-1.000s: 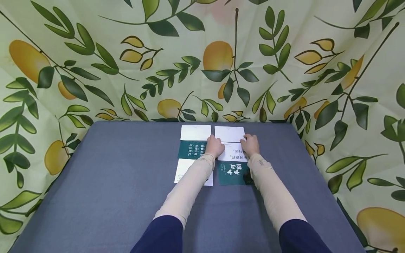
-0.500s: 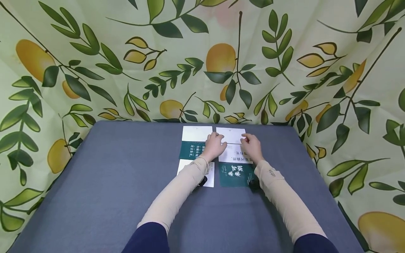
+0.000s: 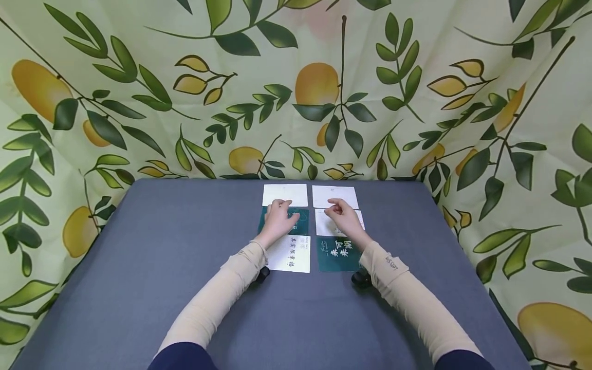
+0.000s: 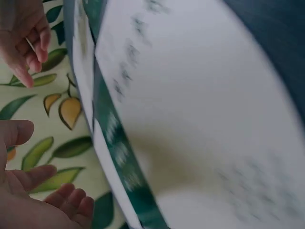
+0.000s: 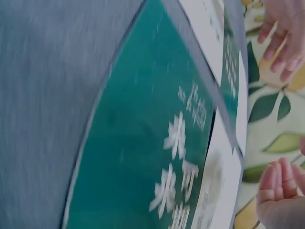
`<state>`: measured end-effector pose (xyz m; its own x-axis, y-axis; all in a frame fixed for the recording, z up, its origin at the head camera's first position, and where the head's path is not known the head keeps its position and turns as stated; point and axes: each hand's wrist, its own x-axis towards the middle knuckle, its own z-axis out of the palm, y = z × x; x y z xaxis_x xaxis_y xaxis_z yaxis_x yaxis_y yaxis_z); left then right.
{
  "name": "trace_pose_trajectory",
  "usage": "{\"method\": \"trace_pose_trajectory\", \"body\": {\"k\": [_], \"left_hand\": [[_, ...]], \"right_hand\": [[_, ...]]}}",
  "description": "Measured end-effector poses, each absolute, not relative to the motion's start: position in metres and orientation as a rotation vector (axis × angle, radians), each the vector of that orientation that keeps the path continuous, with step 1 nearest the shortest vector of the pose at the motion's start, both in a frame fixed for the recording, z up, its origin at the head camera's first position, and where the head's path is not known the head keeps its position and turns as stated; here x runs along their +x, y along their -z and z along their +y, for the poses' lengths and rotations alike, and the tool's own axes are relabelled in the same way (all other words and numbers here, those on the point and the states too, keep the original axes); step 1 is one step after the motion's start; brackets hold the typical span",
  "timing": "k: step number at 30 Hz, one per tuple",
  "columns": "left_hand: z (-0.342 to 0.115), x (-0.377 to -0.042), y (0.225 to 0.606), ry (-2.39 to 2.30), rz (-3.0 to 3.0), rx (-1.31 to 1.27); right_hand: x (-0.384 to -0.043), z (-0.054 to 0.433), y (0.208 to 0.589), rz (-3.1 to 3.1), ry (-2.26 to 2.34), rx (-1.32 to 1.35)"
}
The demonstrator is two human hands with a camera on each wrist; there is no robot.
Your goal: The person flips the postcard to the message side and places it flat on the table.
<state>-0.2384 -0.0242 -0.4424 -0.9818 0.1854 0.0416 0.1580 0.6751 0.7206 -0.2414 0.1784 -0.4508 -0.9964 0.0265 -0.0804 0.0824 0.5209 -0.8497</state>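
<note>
Flat on the table lie two columns of three cards. My left hand hovers over the dark green middle card of the left column, fingers spread loosely, nothing in them. Over the white middle card of the right column is my right hand, its fingers loosely bent and holding nothing. The white printed card of the left column fills much of the left wrist view. In the right wrist view the green card with white characters lies below my right hand.
Two white cards, the left one and the right one, form the far row near the table's back edge. The grey-blue table cloth stretches around the cards. A leaf-and-fruit patterned curtain hangs behind.
My left hand has moved left, from between the columns to over the green card. My right hand has come off the right edge of the white middle card and shifted left above it.
</note>
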Motion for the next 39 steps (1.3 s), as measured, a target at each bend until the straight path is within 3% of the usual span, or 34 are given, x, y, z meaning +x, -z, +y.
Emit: {"method": "trace_pose_trajectory", "body": {"k": [11, 20, 39], "left_hand": [[-0.063, -0.227, 0.46, -1.236, 2.734, 0.091], [-0.069, -0.232, 0.466, -1.407, 2.571, -0.083], [-0.073, -0.232, 0.455, -1.744, 2.274, -0.353]], "right_hand": [[-0.23, 0.146, 0.463, 2.205, 1.728, 0.077], [-0.229, 0.135, 0.465, 2.01, 1.903, 0.258], [-0.231, 0.126, 0.469, 1.909, 2.035, 0.31]]}}
